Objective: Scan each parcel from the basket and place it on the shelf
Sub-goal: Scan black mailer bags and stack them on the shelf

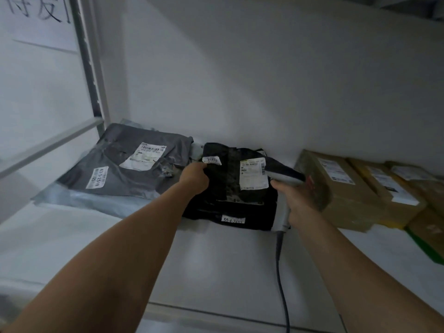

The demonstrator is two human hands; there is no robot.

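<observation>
Black parcel (230, 188) is lying flat on the white shelf (216, 260), back near the wall (240, 80), roughly mid-shelf. Left hand (195, 176) has it by the upper left edge, fingers curled tight round the plastic. White shipping label faces up on the parcel's right half, plus a small number sticker at the front edge. Can't tell if it's one folded bag or two stacked.

Right hand (298, 200) holds the scanner (286, 176), fingers wrapped round the pale handle. The scanner's head sits over the parcel's right edge, just beside the shipping label. Its dark cable (280, 272) hangs down across the shelf front.

To the left, a grey parcel (125, 169) w/ two white labels lies flat, touching or v. nearly touching the black one, on top of a pale bluish bag (84, 200). To the right, a row of cardboard boxes (341, 188) w/ labels up, the nearest right beside the scanner hand. Metal shelf post (91, 68) stands at the back left, and a paper sign (38, 20) w/ handwritten characters hangs beyond it.
</observation>
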